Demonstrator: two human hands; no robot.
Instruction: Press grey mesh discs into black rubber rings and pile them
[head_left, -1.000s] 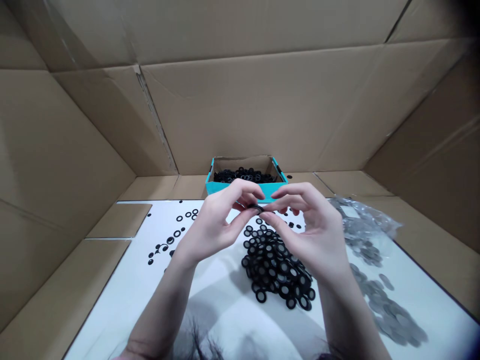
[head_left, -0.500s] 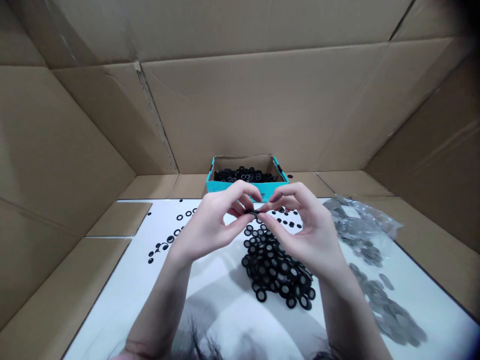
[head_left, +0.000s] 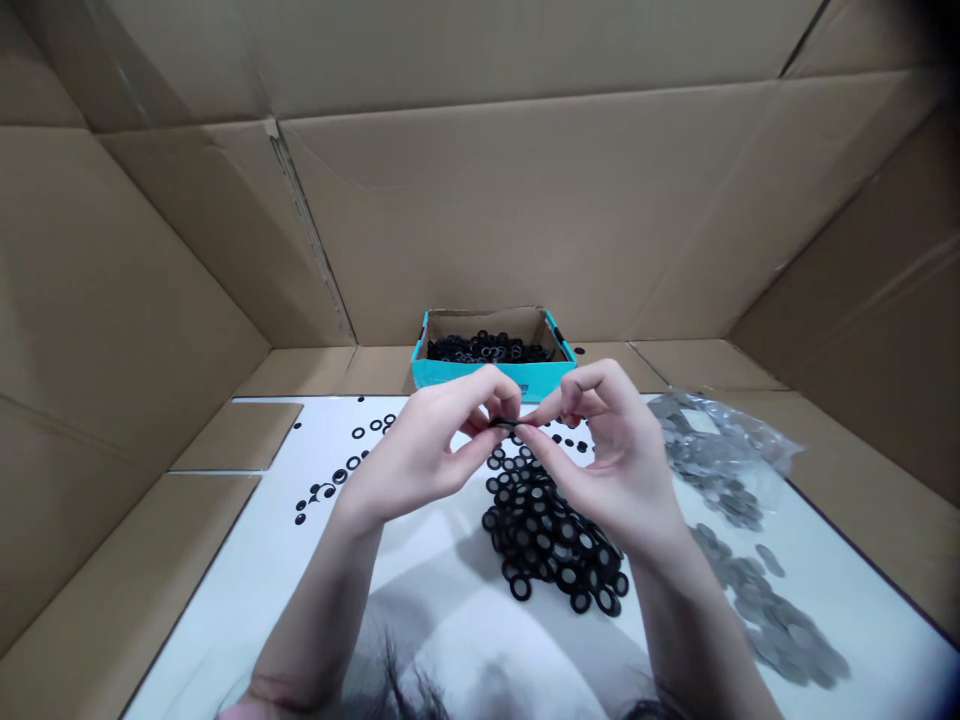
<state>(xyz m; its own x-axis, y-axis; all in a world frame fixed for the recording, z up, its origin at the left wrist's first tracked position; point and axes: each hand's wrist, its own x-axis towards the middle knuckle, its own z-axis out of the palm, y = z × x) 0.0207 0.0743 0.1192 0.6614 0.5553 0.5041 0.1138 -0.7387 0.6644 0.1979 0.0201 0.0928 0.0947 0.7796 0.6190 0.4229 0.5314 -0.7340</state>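
Between my two hands, above the white table, is a small black ring (head_left: 504, 424), seen nearly edge-on. My left hand (head_left: 442, 440) pinches its left side with thumb and fingers. The thumb and index finger of my right hand (head_left: 607, 440) press on its right side. The fingertips hide much of the ring, and whether a disc sits inside it I cannot make out. Just below and to the right lies a heap of black rings with grey centres (head_left: 555, 530).
A turquoise box (head_left: 487, 375) of black rings stands at the back. Loose black rings (head_left: 352, 463) lie to the left. At right are a clear plastic bag (head_left: 735, 440) of grey discs and a spread of loose grey discs (head_left: 787, 620). Cardboard walls (head_left: 487, 200) surround the table.
My right index finger has bent in and closed against the ring's right side. Both hands otherwise stay in about the same place.
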